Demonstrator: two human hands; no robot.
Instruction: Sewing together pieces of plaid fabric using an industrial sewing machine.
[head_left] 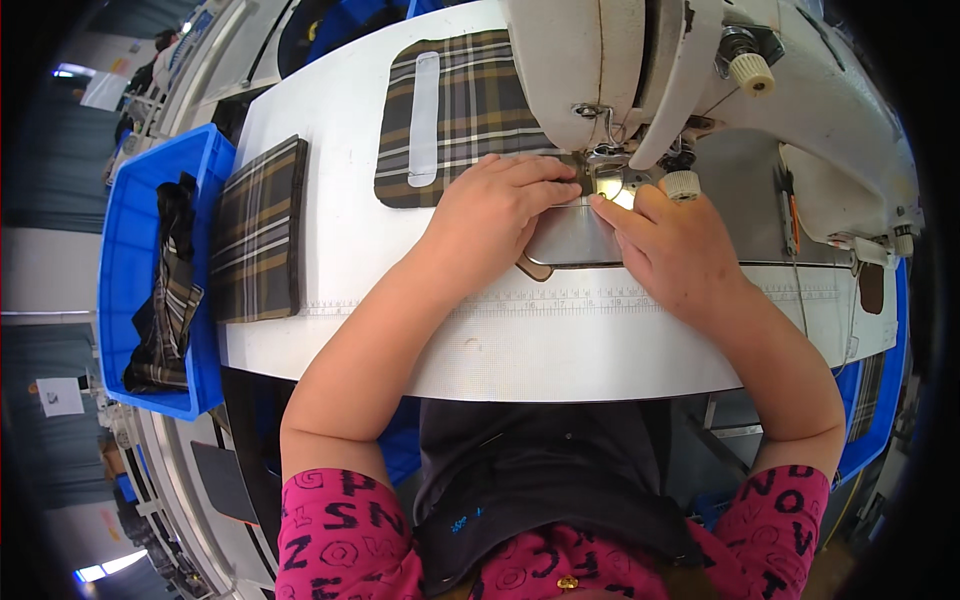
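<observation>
A dark plaid fabric panel (470, 110) in brown, black and white lies under the head of a white sewing machine (590, 60). A pale strip (424, 120) runs along its left part. My left hand (505, 215) rests on the panel's near right corner, fingers stretched out and close together. My right hand (680, 245) is just right of the lit needle area (615, 190). Its index finger reaches toward the fabric edge by the presser foot, and the other fingers are bent. Whether it touches the cloth is hard to make out.
A folded stack of plaid fabric (257, 235) sits at the table's left edge. Beside it, a blue bin (115, 300) holds plaid scraps. A printed ruler strip (560, 303) crosses the white table. Orange-handled thread snips (790, 215) lie right of the needle; another blue bin (880, 410) stands lower right.
</observation>
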